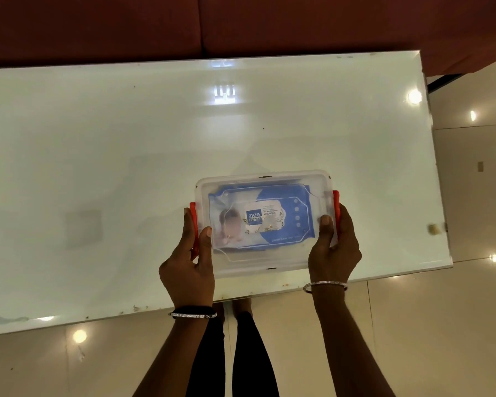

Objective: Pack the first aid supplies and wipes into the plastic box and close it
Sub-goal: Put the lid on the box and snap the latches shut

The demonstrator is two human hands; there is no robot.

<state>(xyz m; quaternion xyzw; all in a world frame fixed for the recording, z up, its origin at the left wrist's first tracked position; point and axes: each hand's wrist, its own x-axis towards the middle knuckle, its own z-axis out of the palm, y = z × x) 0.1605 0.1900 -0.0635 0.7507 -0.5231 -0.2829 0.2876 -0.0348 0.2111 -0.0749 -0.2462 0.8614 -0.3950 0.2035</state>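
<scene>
Gripping lidded box [265, 179], left hand [188, 270], right hand [334, 253]

The plastic box [265, 222] sits on the table [98, 167], near its front edge and right of centre. The pack of wet wipes [262, 217] lies flat inside it, under the lid [269, 179]. The left hand [188, 266] grips the box's left end, the right hand [334, 250] its right end.

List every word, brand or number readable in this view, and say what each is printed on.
"mee mee": blue brand square on the wet wipes pack, seen through the lid of the plastic box.
"Wet Wipes": white label on the same pack, right of the brand square.
Small lines above "Wet Wipes": too small to read.
Pale line along the pack's lower edge: blurred, unreadable.
No other text shows on the box, the red latches or the table.
</scene>
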